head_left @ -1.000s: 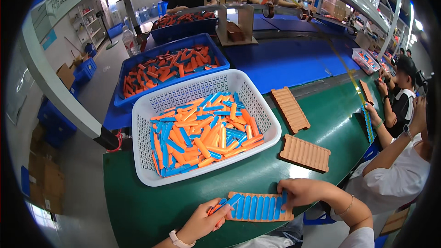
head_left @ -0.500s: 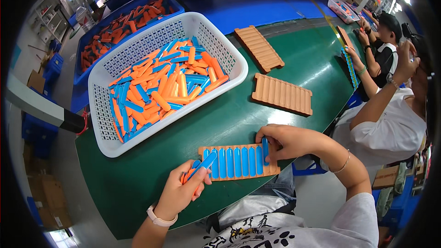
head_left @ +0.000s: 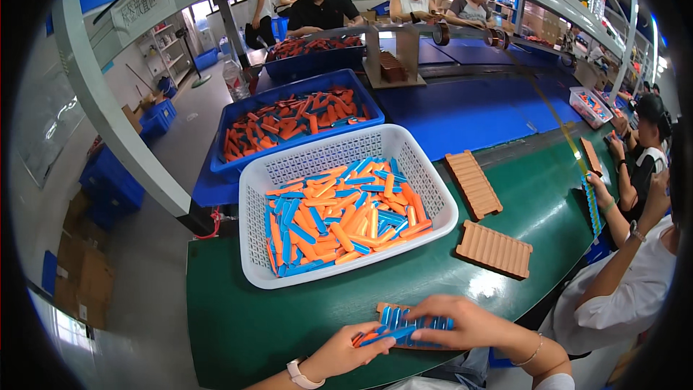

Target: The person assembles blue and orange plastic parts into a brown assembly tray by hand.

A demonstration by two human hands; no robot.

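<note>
My left hand [head_left: 346,352] is closed round a small bunch of flat, round-ended blue-and-orange strips [head_left: 386,336], which point to the right. Below both hands lies a brown grooved tray [head_left: 380,308] with blue strips [head_left: 395,316] side by side in its slots. My right hand [head_left: 465,321] is over the tray's right part, thumb and fingers apart, thumb close to the end of the left hand's strips. No strip shows between its fingers. The right hand hides much of the tray.
A white basket [head_left: 249,245] heaped with orange and blue strips stands beyond my hands. Two brown grooved trays, one farther [head_left: 473,184] and one nearer [head_left: 494,249], lie right of it. A blue bin [head_left: 372,105] of strips is behind. Co-workers sit at right and across.
The view has tilted up and swung left, bringing people across the bench into sight. My right hand has left the tray's right end, where it held a blue strip, and moved toward my left hand.
</note>
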